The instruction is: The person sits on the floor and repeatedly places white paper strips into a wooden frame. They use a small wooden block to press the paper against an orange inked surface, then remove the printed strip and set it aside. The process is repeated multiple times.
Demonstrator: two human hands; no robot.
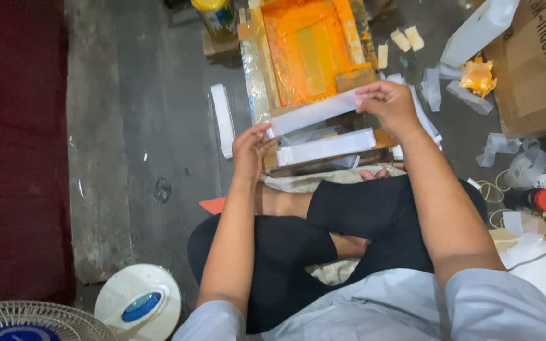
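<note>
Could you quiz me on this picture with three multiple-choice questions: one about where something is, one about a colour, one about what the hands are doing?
1. Where does the red-capped bottle lie?
A. by the person's right side
B. on the orange frame
C. beside the fan base

2. What colour is the ink on the frame?
A. blue
B. orange
C. green

3. How is the white strip held?
A. by the left hand alone
B. lying loose on the floor
C. by both hands, one at each end

Answers:
1. A, it lies on the floor at the right edge of the picture, past the right knee.
2. B, the frame's inner surface is coated bright orange.
3. C, the left hand pinches one end and the right hand the other, the strip stretched between them.
</note>
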